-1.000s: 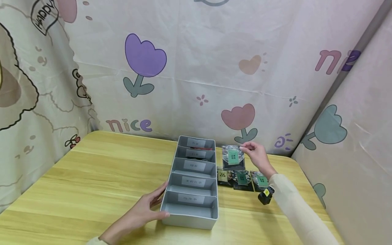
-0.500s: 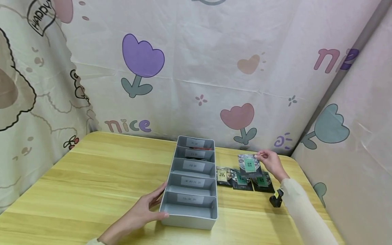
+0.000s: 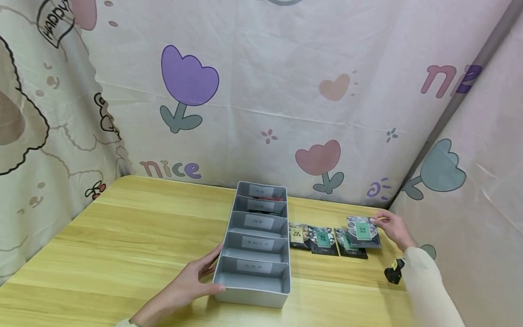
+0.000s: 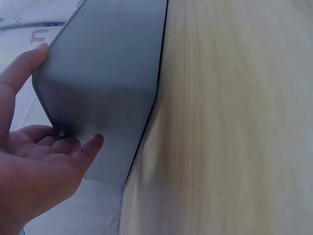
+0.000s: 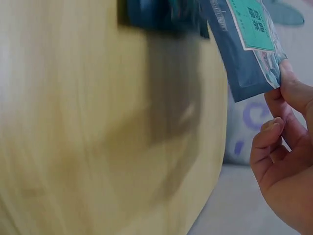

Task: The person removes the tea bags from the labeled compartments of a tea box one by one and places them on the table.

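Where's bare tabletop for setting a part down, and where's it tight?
Biggest free patch: tabletop left of the gray divided box, outside the left hand. Second: between box and right sleeve, on the near side of the three lying packets. Tight: the packet row itself, with the right hand holding a fourth packet that overlaps the rightmost in the head view.

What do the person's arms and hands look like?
The left hand and right hand are ungloved. The right sleeve is long and cream, with a yellow-marked black device near its end; of the left sleeve only a pale edge shows.
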Tool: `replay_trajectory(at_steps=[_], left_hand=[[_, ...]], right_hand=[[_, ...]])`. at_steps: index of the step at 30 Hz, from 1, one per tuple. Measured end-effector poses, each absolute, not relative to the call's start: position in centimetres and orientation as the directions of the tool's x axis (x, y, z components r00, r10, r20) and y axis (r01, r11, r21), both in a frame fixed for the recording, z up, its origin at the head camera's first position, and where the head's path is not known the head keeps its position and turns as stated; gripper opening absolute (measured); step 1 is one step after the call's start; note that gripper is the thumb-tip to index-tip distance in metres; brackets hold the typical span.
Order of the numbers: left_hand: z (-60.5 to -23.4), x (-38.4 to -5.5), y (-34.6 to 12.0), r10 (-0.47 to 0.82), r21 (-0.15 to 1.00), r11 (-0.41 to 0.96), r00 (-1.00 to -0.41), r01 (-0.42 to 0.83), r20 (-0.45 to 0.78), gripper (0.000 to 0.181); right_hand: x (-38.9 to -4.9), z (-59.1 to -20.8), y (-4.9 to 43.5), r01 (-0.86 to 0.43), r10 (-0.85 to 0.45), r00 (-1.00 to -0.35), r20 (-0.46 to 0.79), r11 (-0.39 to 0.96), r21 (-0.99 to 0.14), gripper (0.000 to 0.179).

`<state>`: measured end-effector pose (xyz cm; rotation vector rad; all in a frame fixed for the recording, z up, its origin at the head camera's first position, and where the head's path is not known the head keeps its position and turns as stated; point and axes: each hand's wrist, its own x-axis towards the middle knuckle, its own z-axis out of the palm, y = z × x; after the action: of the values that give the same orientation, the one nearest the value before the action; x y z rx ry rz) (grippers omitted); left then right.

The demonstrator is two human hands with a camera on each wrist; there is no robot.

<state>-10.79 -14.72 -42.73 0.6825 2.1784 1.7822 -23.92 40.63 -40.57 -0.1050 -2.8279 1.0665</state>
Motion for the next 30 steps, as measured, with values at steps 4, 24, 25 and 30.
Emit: replay_trajectory(at_steps=[4,24,25,30], left_hand=[[-42.8,-10.8,-14.7,0.502,0.967,0.136,-0.857,0.215,0.12,0.086],[-42.7,-10.6,-14.7,0.507,0.974,0.138,-0.857,0.181,0.087,0.087],[-42.7,-10.6,-14.7,0.506,0.973,0.144,-0.859,0.18,0.084,0.087],[-42.7,-10.6,-14.7,0.503,0.974,0.141,-0.86,0.178,0.085,0.087]], right_hand=[[-23.2,-40.9,42.4,0.036,0.126,-0.988,0.091,0.756,-0.654,0.023],[-22.3,-41.4,44.5,0.112,0.157,-0.987,0.028,0.811,-0.574,0.026],[-22.4,-41.5,44.5,0.109,0.152,-0.988,0.029,0.817,-0.566,0.025],[-22.5,-41.8,44.6,0.128,0.159,-0.987,0.011,0.831,-0.541,0.025]])
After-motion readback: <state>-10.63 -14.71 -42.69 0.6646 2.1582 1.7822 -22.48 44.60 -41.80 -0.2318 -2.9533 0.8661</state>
